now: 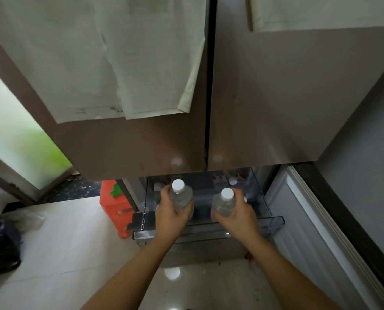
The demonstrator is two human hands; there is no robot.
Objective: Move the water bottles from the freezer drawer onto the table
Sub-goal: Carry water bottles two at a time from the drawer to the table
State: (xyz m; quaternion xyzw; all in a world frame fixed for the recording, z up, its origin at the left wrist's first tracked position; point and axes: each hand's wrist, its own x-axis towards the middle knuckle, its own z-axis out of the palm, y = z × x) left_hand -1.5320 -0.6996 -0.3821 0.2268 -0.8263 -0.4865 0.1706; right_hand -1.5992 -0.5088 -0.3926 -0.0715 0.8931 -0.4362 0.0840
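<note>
Two bottles held above the open freezer drawer [273, 222]

The left hand [169, 212] gripped one upright water bottle [181, 198]; the right hand [238, 214] gripped another bottle [224, 203], both over the drawer, side by side, apart.

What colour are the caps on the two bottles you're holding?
White, both caps, seen clearly in the head view.
</note>
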